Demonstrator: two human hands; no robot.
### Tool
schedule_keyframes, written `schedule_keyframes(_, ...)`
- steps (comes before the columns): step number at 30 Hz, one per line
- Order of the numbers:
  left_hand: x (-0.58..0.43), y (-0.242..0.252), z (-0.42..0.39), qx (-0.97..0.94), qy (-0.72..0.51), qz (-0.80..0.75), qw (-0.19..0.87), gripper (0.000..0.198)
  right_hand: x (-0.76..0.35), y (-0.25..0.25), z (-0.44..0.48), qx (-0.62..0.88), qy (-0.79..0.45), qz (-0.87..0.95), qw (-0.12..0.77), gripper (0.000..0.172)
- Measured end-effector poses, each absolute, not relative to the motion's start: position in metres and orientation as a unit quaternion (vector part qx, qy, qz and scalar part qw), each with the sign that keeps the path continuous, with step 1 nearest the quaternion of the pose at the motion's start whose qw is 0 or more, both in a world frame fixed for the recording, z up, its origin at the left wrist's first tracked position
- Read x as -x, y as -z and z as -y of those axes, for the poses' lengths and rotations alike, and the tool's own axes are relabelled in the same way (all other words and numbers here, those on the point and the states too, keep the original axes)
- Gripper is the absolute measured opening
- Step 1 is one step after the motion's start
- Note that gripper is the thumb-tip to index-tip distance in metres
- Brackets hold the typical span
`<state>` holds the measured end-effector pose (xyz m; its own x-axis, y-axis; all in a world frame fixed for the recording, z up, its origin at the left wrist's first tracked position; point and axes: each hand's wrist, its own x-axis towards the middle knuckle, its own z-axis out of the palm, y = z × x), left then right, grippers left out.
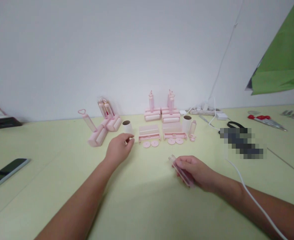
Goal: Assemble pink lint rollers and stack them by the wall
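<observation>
My right hand point(195, 170) is wrapped round a translucent pink lint roller handle point(187, 179), which slants above the table with its narrow clear end up and to the left. Farther left, my left hand point(119, 149) has its thumb and fingers drawn together beside a white adhesive roll point(127, 128). Whatever is between those fingertips is hidden or too small to name. In front of the hands lie two pink roller covers point(149, 129) point(172, 127) with pink open frames point(149, 137) and several round pink end discs point(154, 143). A second handle point(192, 127) stands beside another white roll point(186, 125).
Assembled pink lint rollers point(98, 135) point(152, 114) stand along the wall. At right are a power strip point(204, 111), red-handled scissors point(267, 121), a black strap point(237, 126) and a white cable point(252, 196) crossing my right forearm. A phone point(7, 173) lies at left.
</observation>
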<state>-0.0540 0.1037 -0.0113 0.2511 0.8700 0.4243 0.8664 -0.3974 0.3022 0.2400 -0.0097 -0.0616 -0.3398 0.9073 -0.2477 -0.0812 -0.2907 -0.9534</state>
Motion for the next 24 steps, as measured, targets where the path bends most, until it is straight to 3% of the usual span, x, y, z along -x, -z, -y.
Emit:
schedule_keyframes(6, 0.081, 0.005, -0.142, -0.743, -0.261, -0.615, -0.034, 0.038, -0.251, 0.058, -0.001, 0.478, -0.441, 0.670, 0.357, 0.029)
schedule_keyframes(11, 0.077, 0.010, -0.146, -0.753, -0.136, -0.643, -0.022, 0.044, -0.251, 0.059, -0.003, 0.483, -0.423, 0.675, 0.363, 0.026)
schedule_keyframes(16, 0.074, 0.012, -0.129, -0.773, -0.118, -0.623, 0.013, 0.032, -0.251, 0.058, 0.001, 0.483, -0.421, 0.672, 0.371, 0.028)
schedule_keyframes(18, 0.062, 0.006, -0.108, -0.790, -0.136, -0.592, 0.074, 0.034, -0.252, 0.056, 0.003, 0.480, -0.398, 0.693, 0.361, 0.027)
schedule_keyframes(21, 0.034, -0.003, -0.068, -0.749, -0.223, -0.492, 0.383, 0.036, -0.253, 0.050, 0.008, 0.468, -0.361, 0.730, 0.343, 0.025)
schedule_keyframes(24, 0.006, -0.002, -0.038, -0.693, -0.251, -0.419, 0.531, 0.031, -0.250, 0.045, 0.016, 0.450, -0.347, 0.753, 0.333, 0.028)
